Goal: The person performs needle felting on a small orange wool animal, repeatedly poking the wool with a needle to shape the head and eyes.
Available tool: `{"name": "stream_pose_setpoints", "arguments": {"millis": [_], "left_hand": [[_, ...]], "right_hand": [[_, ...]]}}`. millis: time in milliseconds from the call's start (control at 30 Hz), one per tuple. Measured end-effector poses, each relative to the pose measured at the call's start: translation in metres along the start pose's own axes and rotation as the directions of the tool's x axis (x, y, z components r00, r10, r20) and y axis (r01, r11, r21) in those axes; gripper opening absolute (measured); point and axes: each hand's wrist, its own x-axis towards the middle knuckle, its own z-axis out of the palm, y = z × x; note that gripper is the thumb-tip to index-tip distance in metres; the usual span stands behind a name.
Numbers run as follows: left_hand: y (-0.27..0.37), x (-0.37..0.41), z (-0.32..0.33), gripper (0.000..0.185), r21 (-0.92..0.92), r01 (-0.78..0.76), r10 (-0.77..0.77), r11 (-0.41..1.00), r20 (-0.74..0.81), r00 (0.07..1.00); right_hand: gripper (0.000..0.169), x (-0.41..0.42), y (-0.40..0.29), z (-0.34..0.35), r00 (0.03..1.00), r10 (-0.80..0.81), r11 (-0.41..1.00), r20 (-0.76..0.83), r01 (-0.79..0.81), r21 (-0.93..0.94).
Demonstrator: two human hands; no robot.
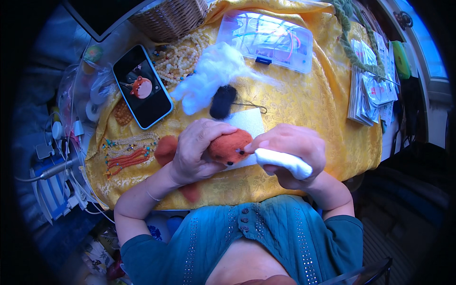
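An orange felted wool ball point(231, 144) with small black bead-like spots is in my left hand point(196, 149), whose fingers wrap its left side. My right hand point(295, 146) touches the ball's right edge with a fingertip, beside a dark spot and a small whitish bit. A soft white roll point(283, 164) lies within the right hand's curled fingers; whether a needle is there too, I cannot tell. Beneath the ball is a white foam pad point(249, 119). Two more orange felt pieces, one point(166, 149) left of my left hand and another point(190, 192) below its wrist, rest on the yellow cloth.
Above my hands are black wool point(223, 102), fluffy white wool point(217, 67) and a clear plastic case point(267, 39). A phone point(142, 89) shows an orange felt animal. Bead strands point(128, 156) lie left, near cables point(76, 192). Stacked packets point(372, 85) stand right.
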Motion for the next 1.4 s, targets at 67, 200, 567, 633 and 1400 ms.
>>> {"name": "stream_pose_setpoints", "arguments": {"millis": [67, 200, 567, 633, 1400], "left_hand": [[0.001, 0.001, 0.000, 0.058, -0.001, 0.000, 0.000, 1.000, 0.002, 1.000], [0.001, 0.001, 0.000, 0.057, 0.005, -0.001, 0.001, 1.000, -0.003, 1.000], [0.001, 0.000, 0.000, 0.057, 0.001, 0.005, -0.005, 1.000, -0.008, 1.000], [0.000, 0.000, 0.000, 0.057, 0.007, 0.005, -0.005, 1.000, -0.005, 1.000], [0.000, -0.001, 0.000, 0.060, -0.002, -0.012, 0.012, 1.000, -0.008, 1.000]], "right_hand": [[0.020, -0.001, 0.000, 0.002, 1.000, -0.010, 1.000, -0.028, 0.010, 0.006], [0.019, 0.000, -0.006, -0.004, 0.999, -0.001, 1.000, -0.038, 0.001, 0.006], [0.018, -0.001, -0.003, 0.001, 0.999, -0.005, 1.000, -0.036, 0.005, -0.007], [0.020, -0.003, -0.004, -0.002, 0.999, 0.005, 1.000, -0.045, -0.005, 0.012], [0.021, 0.000, -0.003, 0.001, 0.999, -0.028, 1.000, -0.041, 0.028, -0.011]]}}
